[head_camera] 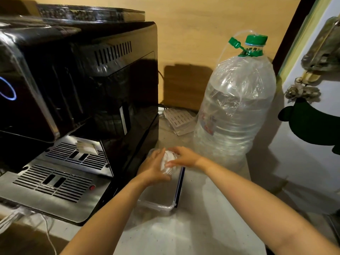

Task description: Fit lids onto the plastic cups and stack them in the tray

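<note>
A clear plastic cup (168, 162) with something white inside is held between both hands over the far end of a clear rectangular tray (165, 206) with a blue-edged side. My left hand (153, 170) wraps the cup from the left and below. My right hand (182, 157) grips it from the top right, fingers over its top. I cannot tell whether a lid sits on the cup; my fingers hide the rim. The near part of the tray shows nothing in it.
A black and steel coffee machine (77, 100) stands close on the left of the tray. A large clear water bottle (235, 107) with a green cap stands at the back right, flat packets (179, 122) behind. A white wall panel is at the right.
</note>
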A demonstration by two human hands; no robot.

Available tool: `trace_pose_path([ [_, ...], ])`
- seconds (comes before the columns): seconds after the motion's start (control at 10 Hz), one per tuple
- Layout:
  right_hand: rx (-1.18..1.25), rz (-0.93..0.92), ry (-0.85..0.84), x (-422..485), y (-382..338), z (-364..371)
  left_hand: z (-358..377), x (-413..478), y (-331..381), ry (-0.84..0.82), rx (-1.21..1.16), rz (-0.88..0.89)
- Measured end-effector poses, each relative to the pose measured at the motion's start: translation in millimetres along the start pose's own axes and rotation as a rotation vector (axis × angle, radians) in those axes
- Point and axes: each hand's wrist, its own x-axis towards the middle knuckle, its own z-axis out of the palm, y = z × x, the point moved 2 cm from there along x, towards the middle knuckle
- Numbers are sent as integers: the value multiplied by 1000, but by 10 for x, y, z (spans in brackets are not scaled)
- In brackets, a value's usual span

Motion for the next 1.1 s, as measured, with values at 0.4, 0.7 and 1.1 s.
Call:
trace_pose_path([
  [0.4,-317,96,-148,217,246,517,399,-79,-235,-11,250,-47],
  [0.7,-733,73,-117,283,361,677,596,12,-343,-86,313,-17],
  [1.1,-676,126,-79,241,337,641,545,105,-287,-146,427,-29],
])
